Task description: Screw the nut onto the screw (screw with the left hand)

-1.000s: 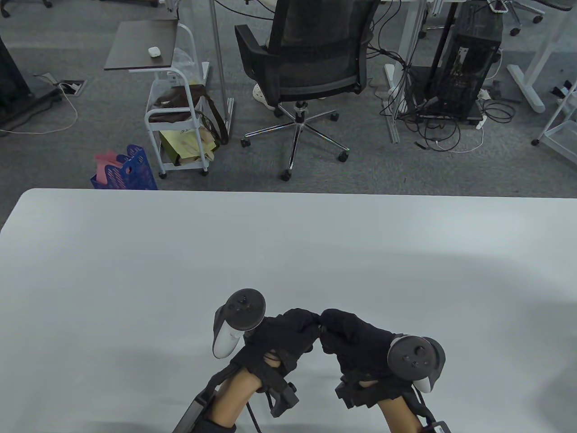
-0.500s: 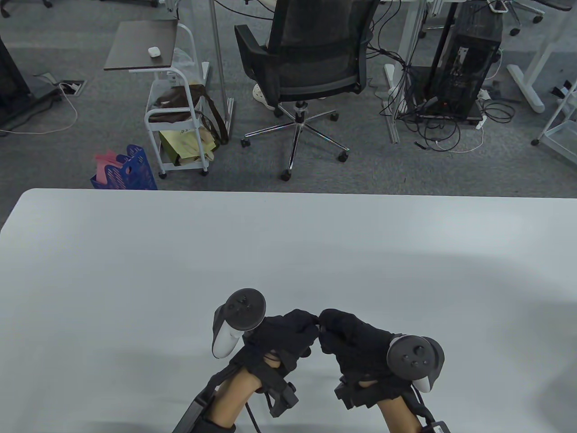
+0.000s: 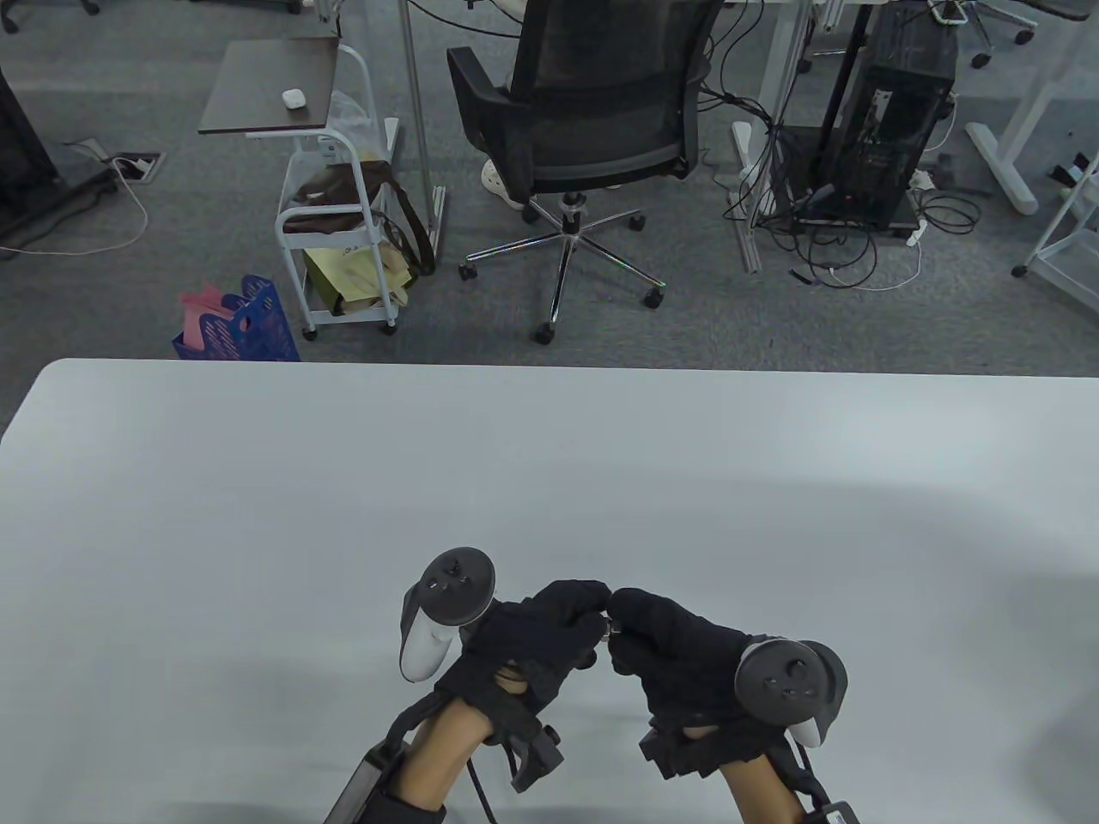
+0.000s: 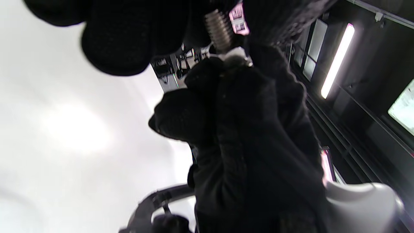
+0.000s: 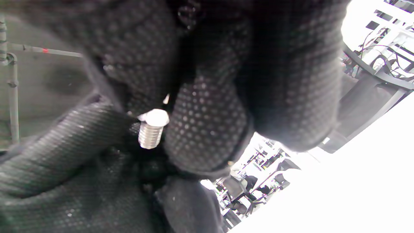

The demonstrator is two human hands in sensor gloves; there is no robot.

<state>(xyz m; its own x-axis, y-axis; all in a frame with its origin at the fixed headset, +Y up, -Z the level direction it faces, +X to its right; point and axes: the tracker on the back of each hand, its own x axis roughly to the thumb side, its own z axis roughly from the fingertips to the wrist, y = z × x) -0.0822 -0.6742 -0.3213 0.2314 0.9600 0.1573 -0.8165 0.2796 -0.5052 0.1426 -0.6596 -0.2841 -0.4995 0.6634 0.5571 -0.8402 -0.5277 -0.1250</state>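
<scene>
Both of my hands are closed around the same small piece of hardware, fingertips meeting just above the near edge of the table (image 3: 343,481). From the table view, my left hand (image 3: 537,639) sits at about 7 o'clock of the meeting point and my right hand (image 3: 678,652) at about 5 o'clock, each with its tracker on the back — the left tracker (image 3: 442,614) angled outward toward 10 o'clock, the right tracker (image 3: 786,687) toward 4 o'clock.

A glint of metal shows where the fingertips touch, the screw (image 3: 608,625), too small in that view to read in detail. On the left wrist view the screw (image 4: 220,30) appears as a threaded grey shaft near 12 o'clock, running into a pale metal piece that I take to be the nut (image 4: 234,56), pinched by the dark fingers (image 4: 245,97) of my right hand below it. My left fingers (image 4: 113,38) curl in from the top edge, and the shaft's upper end disappears among them.

On the right wrist view the screw (image 5: 151,129) shows its rounded tip and several threads — it pokes out between gloved fingers (image 5: 207,126) pressed close on both sides. I cannot tell from that view which hand each finger belongs to.

Beyond the far table edge, at 12 o'clock, stands a black office chair (image 3: 592,120).
</scene>
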